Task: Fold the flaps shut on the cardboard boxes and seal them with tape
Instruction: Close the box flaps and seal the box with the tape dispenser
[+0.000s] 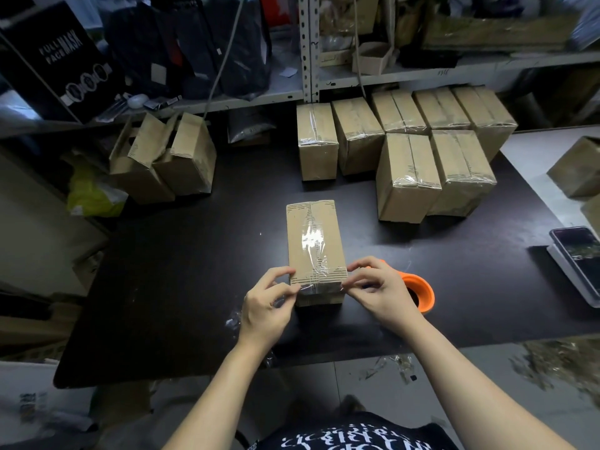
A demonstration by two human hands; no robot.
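Head camera view of a packing bench: a person's two bare hands work at the near end of a cardboard box (312,251) that lies flat at the middle of a black table (181,287), its flaps folded shut and a strip of clear tape (313,240) running lengthwise along the top seam and down over the near edge. The left hand (266,308) pinches the box's near left corner between thumb and curled fingers, fingertips on the tape where it wraps the edge. The right hand (380,287) pinches the near right corner in the same way. An orange tape roll (420,292) rests on the table just behind the right hand, partly hidden by it. Seven sealed boxes (407,177), each glossy with tape, stand in two rows at the back right of the table, well apart from the one in hand. Two open boxes (188,160) with flaps raised stand at the back left, beside a yellow bag (91,193). A phone (576,254) lies on a tray at the table's right edge, its screen lit. Scraps of clear film (233,321) lie beside the left wrist. Metal shelving (310,50) behind the table holds dark bags and a black carton (61,60) printed "FULL FACE MASK".
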